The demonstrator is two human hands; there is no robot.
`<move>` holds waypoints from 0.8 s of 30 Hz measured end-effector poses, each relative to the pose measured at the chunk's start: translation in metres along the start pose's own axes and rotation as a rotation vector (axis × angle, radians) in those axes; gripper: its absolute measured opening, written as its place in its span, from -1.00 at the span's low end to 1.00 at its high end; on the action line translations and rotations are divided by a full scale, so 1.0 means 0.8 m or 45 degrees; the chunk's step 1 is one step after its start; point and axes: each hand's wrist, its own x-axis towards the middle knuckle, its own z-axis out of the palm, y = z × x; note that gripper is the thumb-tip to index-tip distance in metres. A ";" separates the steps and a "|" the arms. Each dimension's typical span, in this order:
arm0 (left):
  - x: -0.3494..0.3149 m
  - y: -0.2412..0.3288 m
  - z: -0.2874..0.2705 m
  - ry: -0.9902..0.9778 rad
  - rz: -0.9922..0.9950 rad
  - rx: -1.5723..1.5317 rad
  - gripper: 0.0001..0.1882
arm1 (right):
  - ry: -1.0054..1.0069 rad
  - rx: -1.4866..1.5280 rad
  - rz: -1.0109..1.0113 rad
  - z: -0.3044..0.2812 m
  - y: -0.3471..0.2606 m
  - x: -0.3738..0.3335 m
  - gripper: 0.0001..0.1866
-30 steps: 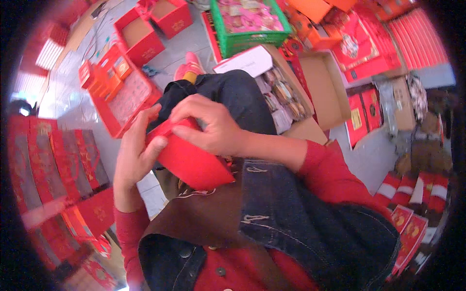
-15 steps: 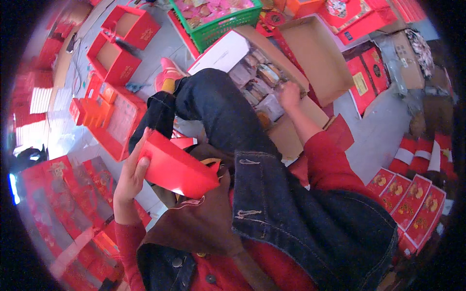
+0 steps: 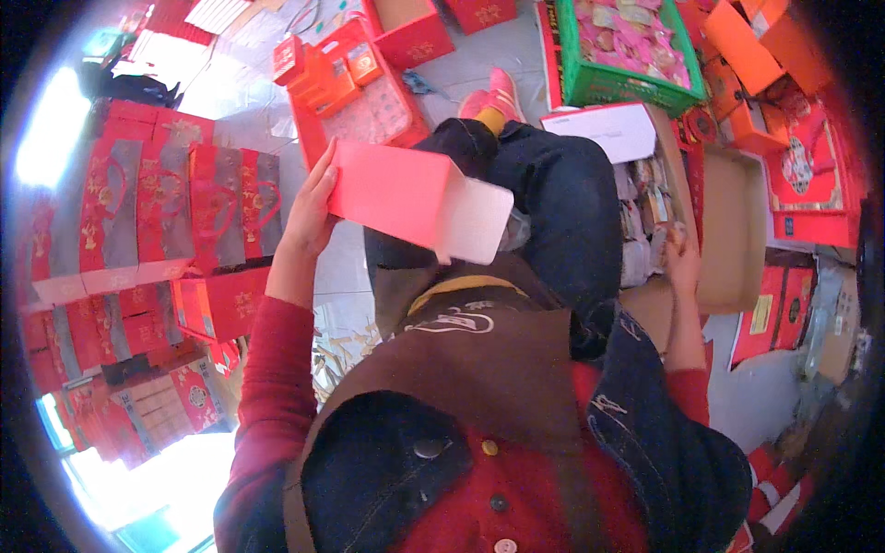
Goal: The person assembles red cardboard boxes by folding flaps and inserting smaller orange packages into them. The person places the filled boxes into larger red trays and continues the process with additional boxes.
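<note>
My left hand (image 3: 312, 210) grips the closed end of a red paper box (image 3: 389, 195), fingers along one side. The box lies tilted above my lap, its white-lined flap (image 3: 477, 221) standing out at the open end, toward the right. Its inside is hidden. At the right, my right hand (image 3: 682, 263) is down at a cardboard carton (image 3: 647, 313) that holds several small clear-wrapped packets (image 3: 634, 221). Its fingers are closed at the carton's right side, around what looks like a small wrapped packet (image 3: 659, 247); the fingers partly cover it.
A green plastic crate (image 3: 590, 89) of pink-wrapped pieces stands beyond the carton. A red tray (image 3: 406, 115) with orange boxes lies ahead of my left hand. Red gift boxes (image 3: 152, 203) stand stacked at the left. An open brown carton (image 3: 737, 230) sits at the right.
The view has turned, so things sit further right. The red box has tipped and its white-lined flap now shows. My right hand has drawn back slightly toward me along the carton.
</note>
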 end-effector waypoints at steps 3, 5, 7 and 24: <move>-0.020 -0.023 -0.033 0.044 -0.058 -0.189 -0.48 | -0.295 0.891 -0.046 -0.088 -0.162 -0.071 -0.68; -0.026 -0.036 -0.025 0.065 -0.071 -0.252 -0.45 | -0.389 1.005 -0.280 -0.112 -0.226 -0.104 -0.64; -0.036 -0.047 -0.021 0.021 -0.031 -0.336 -0.45 | -0.318 0.974 -0.625 -0.097 -0.286 -0.131 -0.68; -0.135 -0.163 -0.073 0.332 -0.013 -0.711 -0.48 | -0.446 0.064 -2.227 0.085 -0.499 -0.248 -0.72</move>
